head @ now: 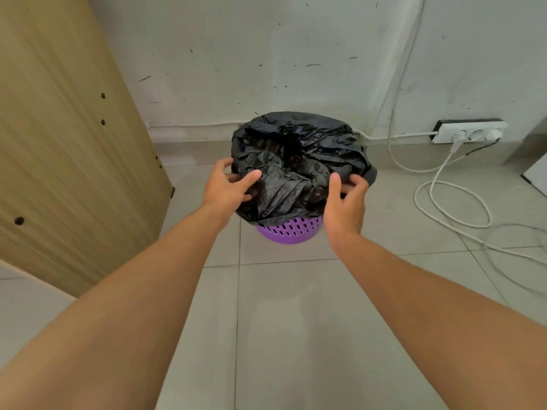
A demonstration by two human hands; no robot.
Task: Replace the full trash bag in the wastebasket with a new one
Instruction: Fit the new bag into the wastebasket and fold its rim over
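Note:
A purple perforated wastebasket (pixel 290 230) stands on the tiled floor near the wall. A black trash bag (pixel 299 161) fills it and is folded over its rim, hiding most of the basket. My left hand (pixel 229 187) is at the bag's left edge, thumb on top of the plastic and fingers curled round the outside. My right hand (pixel 346 199) is at the bag's right edge in the same way, thumb over the top and fingers behind the fold. Both hands pinch the bag's rim. No new bag is in view.
A tall wooden panel (pixel 68 149) leans on the left, close to the basket. A white power strip (pixel 470 132) sits at the wall's foot on the right. White cables (pixel 450 202) loop over the floor on the right. Grey tiles (pixel 296 321) lie between me and the basket.

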